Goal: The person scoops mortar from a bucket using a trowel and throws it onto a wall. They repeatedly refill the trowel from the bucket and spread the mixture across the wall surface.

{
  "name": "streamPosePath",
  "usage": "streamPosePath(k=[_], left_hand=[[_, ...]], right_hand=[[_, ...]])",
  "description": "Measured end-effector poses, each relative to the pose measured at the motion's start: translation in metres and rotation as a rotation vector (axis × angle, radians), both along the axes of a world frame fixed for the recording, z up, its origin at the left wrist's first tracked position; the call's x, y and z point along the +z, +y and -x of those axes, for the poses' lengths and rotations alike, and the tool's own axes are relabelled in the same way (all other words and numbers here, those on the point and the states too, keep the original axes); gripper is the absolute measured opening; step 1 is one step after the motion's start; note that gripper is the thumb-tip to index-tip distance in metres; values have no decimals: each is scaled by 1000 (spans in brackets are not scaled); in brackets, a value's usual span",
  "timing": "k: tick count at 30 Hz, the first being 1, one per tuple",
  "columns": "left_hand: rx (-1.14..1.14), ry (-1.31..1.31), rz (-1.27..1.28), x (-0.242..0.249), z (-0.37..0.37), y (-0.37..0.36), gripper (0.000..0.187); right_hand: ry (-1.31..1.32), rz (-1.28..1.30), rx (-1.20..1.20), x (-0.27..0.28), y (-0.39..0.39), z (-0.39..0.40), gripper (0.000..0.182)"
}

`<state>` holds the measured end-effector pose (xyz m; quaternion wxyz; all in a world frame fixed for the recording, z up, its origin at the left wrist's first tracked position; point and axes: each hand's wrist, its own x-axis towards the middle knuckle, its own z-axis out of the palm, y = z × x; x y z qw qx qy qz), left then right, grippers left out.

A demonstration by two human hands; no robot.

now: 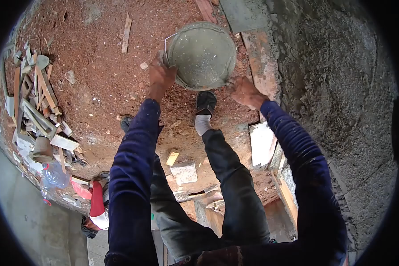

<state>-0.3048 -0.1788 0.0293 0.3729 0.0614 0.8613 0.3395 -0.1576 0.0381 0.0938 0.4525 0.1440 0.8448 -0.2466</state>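
Scrap pile (47,88) on reddish soil (97,84) — plastic bottle (56,176) near — yellowish block (172,157) beside pale slab (184,172).

No legible text, labels, numbers or signs anywhere.

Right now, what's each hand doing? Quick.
Left hand: closed on the side of the bucket.
Right hand: closed on the bucket's near right edge.

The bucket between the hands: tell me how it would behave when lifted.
The bucket should be stiff, as its rim looks evenly round. If the grey inside is contents rather than coating, it's probably heavy and may slosh.
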Motion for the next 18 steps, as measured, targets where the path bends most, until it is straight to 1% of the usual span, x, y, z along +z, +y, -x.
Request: streamPosePath(k=[1,3,4,5,6,7,9,11,13,14,15,16,18], left_hand=[[-4,4,8,-1,-1,-5,40],[-44,93,-22,-13,-6,-20,40],[-49,101,-18,-28,-8,-30,40],[63,39,-191,-53,-10,-44,39],[174,-34,-363,-55,-10,-45,38],[174,-37,-361,-58,-11,-48,38],[-62,20,-59,-28,-7,-40,36],[-54,59,-80,-18,-6,-31,36],[-33,95,-85,-14,-13,-34,36],[8,90,-49,-15,-14,-33,35],[47,81,-12,-15,-15,-31,34],[46,77,-21,-15,-15,-31,34],[-28,56,-74,-11,-7,-32,35]], right_hand=[[-16,45,-83,-6,-8,-2,32],[-48,137,-254,-21,-20,-11,42],[43,104,-244,-48,-28,-24,43],[54,106,-247,-57,-30,-28,43],[114,91,-299,-60,-33,-34,42],[169,77,-348,-61,-35,-42,41],[154,81,-350,-34,-32,-38,39],[159,69,-349,-18,-26,-39,38],[54,1,-322,-10,-19,-52,34],[162,76,-271,-22,-18,-58,31],[167,70,-267,-23,-20,-47,31],[178,23,-281,-26,-26,-35,30],[194,-53,-286,-32,-33,-19,30]])
